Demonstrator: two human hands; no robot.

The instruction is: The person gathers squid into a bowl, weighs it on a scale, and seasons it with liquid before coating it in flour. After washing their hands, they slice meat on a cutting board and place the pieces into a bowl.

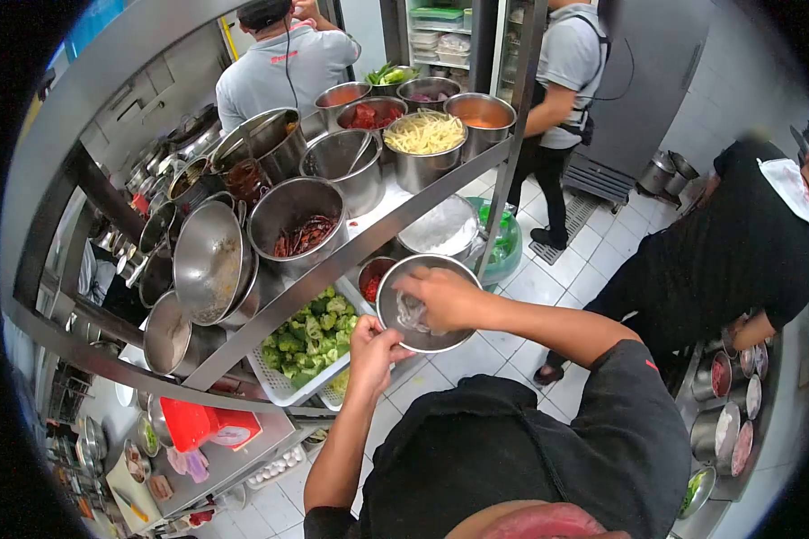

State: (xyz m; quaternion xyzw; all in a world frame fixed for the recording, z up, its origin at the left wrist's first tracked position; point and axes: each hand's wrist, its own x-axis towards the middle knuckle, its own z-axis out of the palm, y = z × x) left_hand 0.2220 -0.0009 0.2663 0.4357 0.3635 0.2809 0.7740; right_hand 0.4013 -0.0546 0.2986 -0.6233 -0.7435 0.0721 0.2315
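Observation:
My left hand [376,352] grips the near left rim of a round steel bowl [465,339], thumb over the edge. The bowl is held in front of me, tilted a little toward me. My right hand [445,298] reaches down inside it, with fingers curled around pale, glossy food pieces [411,312]; some fingertips are hidden in the food. Just left of the bowl, a small steel pot [374,269] holds chopped red chilli. A white basket [301,395] of cut green vegetables [310,337] sits beside my left hand.
A metal shelf frame [351,256] curves across the left. On it stand a pot of dried chillies [297,211], a pot of pale strips [424,135] and several pans. A red scale [208,426] is lower left. Co-workers stand behind and at right [701,242].

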